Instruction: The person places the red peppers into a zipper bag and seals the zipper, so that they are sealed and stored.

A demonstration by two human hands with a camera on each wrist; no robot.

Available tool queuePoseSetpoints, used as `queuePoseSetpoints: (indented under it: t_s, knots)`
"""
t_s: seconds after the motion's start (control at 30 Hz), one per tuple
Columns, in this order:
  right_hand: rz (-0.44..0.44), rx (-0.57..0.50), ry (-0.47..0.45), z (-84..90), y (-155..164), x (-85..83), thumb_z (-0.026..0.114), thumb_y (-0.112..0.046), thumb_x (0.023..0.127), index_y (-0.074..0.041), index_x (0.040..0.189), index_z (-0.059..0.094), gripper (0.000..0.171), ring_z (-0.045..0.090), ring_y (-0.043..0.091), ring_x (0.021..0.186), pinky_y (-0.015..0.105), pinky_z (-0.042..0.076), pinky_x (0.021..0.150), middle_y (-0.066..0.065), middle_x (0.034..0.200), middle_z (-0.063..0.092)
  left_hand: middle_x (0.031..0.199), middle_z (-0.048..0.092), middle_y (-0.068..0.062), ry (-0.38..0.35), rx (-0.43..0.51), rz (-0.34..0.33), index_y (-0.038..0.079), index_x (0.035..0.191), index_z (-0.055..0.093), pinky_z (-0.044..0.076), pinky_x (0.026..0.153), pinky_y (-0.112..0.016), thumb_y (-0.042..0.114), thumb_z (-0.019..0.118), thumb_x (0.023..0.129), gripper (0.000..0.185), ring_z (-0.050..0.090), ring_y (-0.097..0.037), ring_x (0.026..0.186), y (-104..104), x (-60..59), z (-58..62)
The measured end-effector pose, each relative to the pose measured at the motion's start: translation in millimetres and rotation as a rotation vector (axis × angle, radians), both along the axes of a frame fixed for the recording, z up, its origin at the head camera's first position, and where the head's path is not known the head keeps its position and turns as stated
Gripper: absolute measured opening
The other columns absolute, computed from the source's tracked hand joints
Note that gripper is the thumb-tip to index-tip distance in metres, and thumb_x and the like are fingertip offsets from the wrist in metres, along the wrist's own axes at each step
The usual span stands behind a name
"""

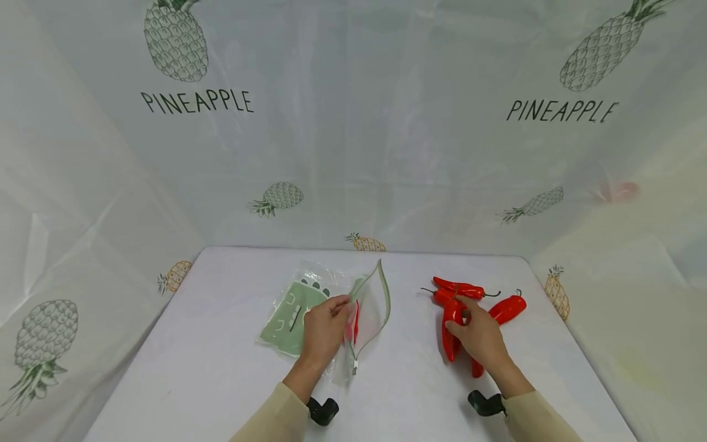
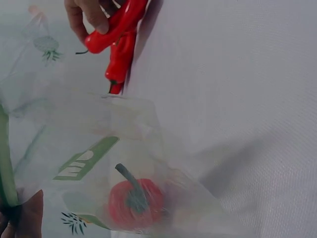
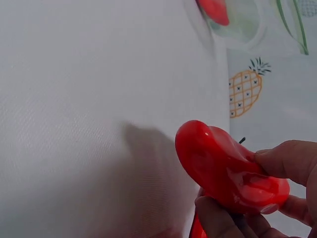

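Observation:
My left hand (image 1: 323, 328) pinches one side of the mouth of a clear zip bag (image 1: 385, 301) with a green rim, and the mouth gapes toward the right. Through its wall in the left wrist view shows a red pepper (image 2: 154, 198) with a green stem. On the right, my right hand (image 1: 482, 334) holds a glossy red pepper (image 3: 213, 168) between thumb and fingers, its rounded tip pointing away from the palm. Around that hand lie more red peppers, one behind it (image 1: 469, 290) and one to its right (image 1: 510, 307).
Left of the zip bag, partly behind my left hand, a flat green printed pack (image 1: 284, 319) in clear plastic lies on the white table (image 1: 210, 368). A pineapple-print curtain (image 1: 364, 153) encloses the table at the back and sides. Black camera mounts (image 1: 323, 412) sit at both wrists.

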State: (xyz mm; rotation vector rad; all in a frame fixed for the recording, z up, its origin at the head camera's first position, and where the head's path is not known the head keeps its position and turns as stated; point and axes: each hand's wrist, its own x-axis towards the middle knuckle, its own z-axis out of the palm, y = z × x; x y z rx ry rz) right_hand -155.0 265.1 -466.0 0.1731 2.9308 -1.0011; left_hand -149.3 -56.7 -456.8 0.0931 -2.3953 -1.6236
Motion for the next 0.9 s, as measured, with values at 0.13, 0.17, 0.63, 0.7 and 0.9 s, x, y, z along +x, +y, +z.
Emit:
queuePoseSetpoints:
  t_s: [0.13,0.17,0.63,0.7,0.9]
  knots:
    - [-0.004,-0.018,0.014,3.0,-1,-1.6,0.08,-0.024,0.093,-0.003,0.157,0.042,0.077,0.061,0.041,0.109,0.044,0.065,0.07,0.029,0.131,0.063,0.103,0.082,-0.007,0.013,0.004,-0.003,0.008,0.116,0.081,0.064,0.079,-0.03,0.013,0.074,0.098,0.02,0.079,-0.016,0.095,0,-0.5,0.7]
    - [-0.006,-0.026,0.012,4.0,-2,-1.5,0.08,-0.025,0.093,-0.003,0.157,0.042,0.077,0.061,0.04,0.109,0.043,0.065,0.07,0.029,0.131,0.063,0.103,0.082,-0.007,0.011,0.007,0.0,0.008,0.116,0.081,0.064,0.079,-0.029,0.013,0.074,0.098,0.02,0.079,-0.016,0.095,0,-0.4,1.2]
    - [0.012,-0.121,0.054,21.9,-22,0.1,0.081,-0.022,0.091,-0.008,0.157,0.043,0.077,0.064,0.044,0.114,0.043,0.066,0.072,0.029,0.137,0.06,0.104,0.082,-0.008,-0.005,0.027,0.008,0.009,0.114,0.082,0.065,0.08,-0.031,0.015,0.074,0.098,0.019,0.079,-0.017,0.096,3,0.6,1.1]
    - [0.016,-0.144,0.059,24.4,-25,-0.4,0.08,-0.021,0.092,-0.009,0.157,0.044,0.074,0.065,0.044,0.114,0.042,0.066,0.072,0.028,0.138,0.06,0.104,0.082,-0.008,-0.004,0.027,0.006,0.009,0.114,0.082,0.065,0.08,-0.031,0.016,0.074,0.098,0.019,0.079,-0.017,0.096,3,0.1,1.1]
    - [0.039,-0.184,0.076,29.5,-33,-4.1,0.078,-0.019,0.094,-0.011,0.156,0.046,0.07,0.069,0.041,0.111,0.039,0.066,0.07,0.027,0.137,0.061,0.102,0.082,-0.007,0.0,0.027,0.002,0.009,0.114,0.082,0.065,0.079,-0.031,0.016,0.075,0.098,0.019,0.079,-0.015,0.094,2,-1.0,0.9]
